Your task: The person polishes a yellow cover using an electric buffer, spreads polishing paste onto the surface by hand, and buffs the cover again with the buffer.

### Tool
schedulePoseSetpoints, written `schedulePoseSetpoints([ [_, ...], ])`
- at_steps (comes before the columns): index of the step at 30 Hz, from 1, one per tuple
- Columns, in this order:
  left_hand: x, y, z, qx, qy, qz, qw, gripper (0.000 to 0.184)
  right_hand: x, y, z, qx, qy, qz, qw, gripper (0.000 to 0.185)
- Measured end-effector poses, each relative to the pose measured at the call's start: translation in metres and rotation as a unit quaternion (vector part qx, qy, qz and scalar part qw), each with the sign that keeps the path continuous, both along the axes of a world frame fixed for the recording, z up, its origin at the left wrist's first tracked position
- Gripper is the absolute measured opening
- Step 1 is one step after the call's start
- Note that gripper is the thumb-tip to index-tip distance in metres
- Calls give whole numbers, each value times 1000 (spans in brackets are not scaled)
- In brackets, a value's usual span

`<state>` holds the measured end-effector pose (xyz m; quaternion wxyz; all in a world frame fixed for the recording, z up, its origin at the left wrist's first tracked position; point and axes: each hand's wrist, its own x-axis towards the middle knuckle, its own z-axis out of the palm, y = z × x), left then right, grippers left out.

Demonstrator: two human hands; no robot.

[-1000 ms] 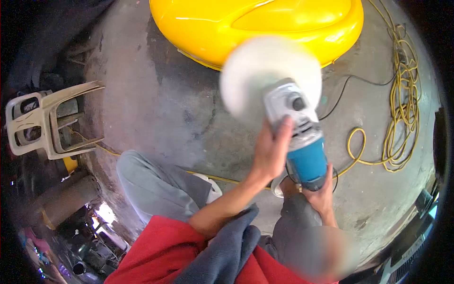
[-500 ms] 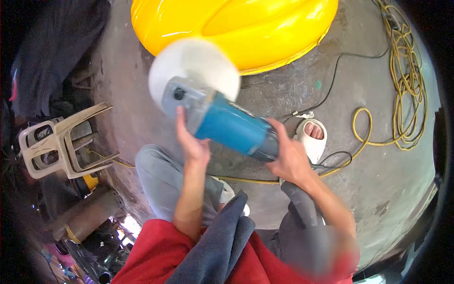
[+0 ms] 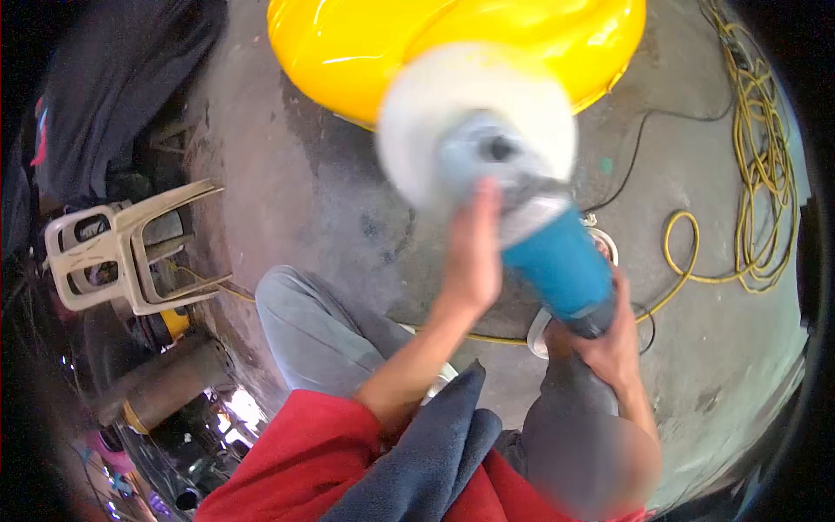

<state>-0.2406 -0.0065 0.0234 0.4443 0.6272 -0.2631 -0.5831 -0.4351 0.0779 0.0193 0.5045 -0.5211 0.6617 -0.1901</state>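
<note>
A blue electric polisher (image 3: pixel 564 261) with a round white buffing pad (image 3: pixel 417 130) is in both my hands. My left hand (image 3: pixel 474 257) is closed at its grey head, one finger lying up along the housing; what its other fingers wrap is partly hidden. My right hand (image 3: pixel 613 344) grips the dark rear end. The pad is blurred and overlaps the near edge of a glossy yellow moulded piece (image 3: pixel 348 65) at the top of the view. Whether pad and surface press together I cannot tell.
A yellow cable (image 3: pixel 757 191) lies coiled on the concrete floor (image 3: pixel 296 191) at the right, and a loop runs behind my feet. A thin black cord (image 3: pixel 639 143) trails nearby. At the left are a beige plastic chair (image 3: pixel 130 235) and a brown cylinder (image 3: pixel 170 383).
The polisher has swung to the right across the near edge of the yellow piece, its body turning steeper. Both hands have moved right with it, still holding on.
</note>
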Motion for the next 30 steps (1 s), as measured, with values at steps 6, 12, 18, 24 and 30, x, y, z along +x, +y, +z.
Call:
schedulePoseSetpoints([
  [6, -18, 7, -9, -10, -6, -52, 999, 59, -24, 34, -18, 41, 46, -11, 998, 97],
  [12, 61, 18, -32, -19, 140, 167, 976, 55, 38, -23, -3, -35, 44, 126, 990, 96],
  [18, 118, 6, -48, -19, 303, 337, 891, 53, 96, -97, 30, -70, 140, 322, 934, 91],
  [24, 148, 18, -67, 9, 396, 361, 844, 50, 148, -106, 52, -58, 246, 394, 884, 82],
  [30, 166, 13, -72, 28, 378, 365, 851, 53, 176, -103, 60, -35, 257, 387, 885, 80],
])
